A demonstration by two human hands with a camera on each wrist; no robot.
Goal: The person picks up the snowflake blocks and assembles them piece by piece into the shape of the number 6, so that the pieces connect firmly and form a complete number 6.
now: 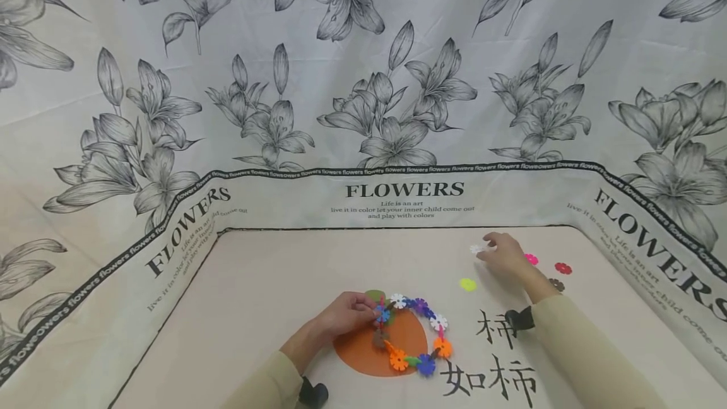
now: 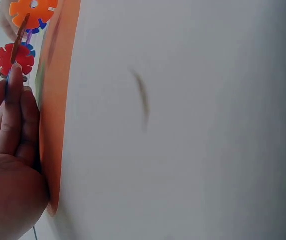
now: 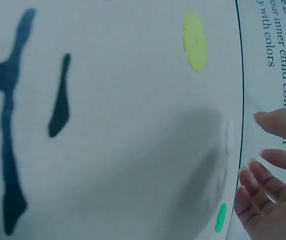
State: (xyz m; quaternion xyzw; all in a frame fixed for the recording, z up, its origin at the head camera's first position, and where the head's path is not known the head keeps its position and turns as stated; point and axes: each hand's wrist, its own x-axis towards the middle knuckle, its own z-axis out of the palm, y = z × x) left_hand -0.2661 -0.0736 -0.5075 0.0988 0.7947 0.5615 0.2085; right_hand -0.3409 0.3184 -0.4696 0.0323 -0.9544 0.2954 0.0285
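My left hand pinches a blue notched plastic disc between thumb and fingertips. This disc belongs to a ring-like chain of interlocking snowflake discs in orange, blue, white, purple and other colours. In the left wrist view, a red disc and an orange disc stand just beyond the fingertips. Over the far right of the table, my right hand has its thumb and fingers apart, holding nothing. Its fingertips are beside a loose white disc. A green disc lies near these fingers in the right wrist view.
Loose discs lie around the right hand: yellow, pink, red and brown. Under the chain the cloth bears an orange printed persimmon, with black characters beside it. A flower-printed curtain rises behind.
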